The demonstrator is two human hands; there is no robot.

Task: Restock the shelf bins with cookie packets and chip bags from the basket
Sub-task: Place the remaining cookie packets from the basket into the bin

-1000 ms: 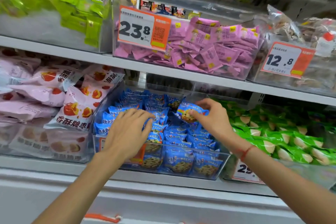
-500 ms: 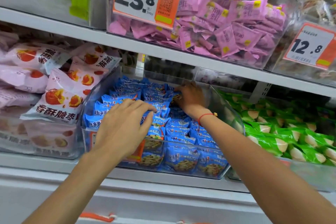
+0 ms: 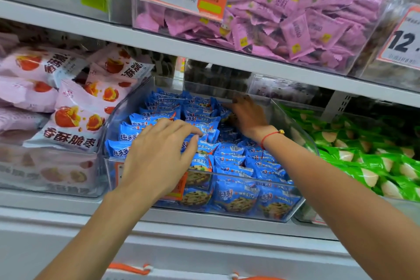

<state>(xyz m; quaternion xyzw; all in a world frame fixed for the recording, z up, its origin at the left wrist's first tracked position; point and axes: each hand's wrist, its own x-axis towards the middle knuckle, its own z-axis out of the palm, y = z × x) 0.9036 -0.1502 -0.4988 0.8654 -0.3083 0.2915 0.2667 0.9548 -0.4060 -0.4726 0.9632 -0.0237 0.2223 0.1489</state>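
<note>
Head view: left hand [image 3: 159,154] rests flat, fingers extended, on small blue foil cookie packets [image 3: 231,161] in the clear plastic bin [image 3: 284,116]; right hand [image 3: 247,116] reaches deep, its grasp hidden. Packets look light, crinkly, slippery, with breakable contents; pinch the crimped ends.

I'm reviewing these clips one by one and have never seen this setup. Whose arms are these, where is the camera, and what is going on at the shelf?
There is no machine: a person wears one camera on the head, looking forward and down at their own hands. The left hand rests with loosely spread fingers on blue cookie packets in a clear bin. The right hand reaches to the bin's back among the packets; whether it holds one is hidden. Pink-white bags sit left, green packets right, pink packets on the shelf above.
</note>
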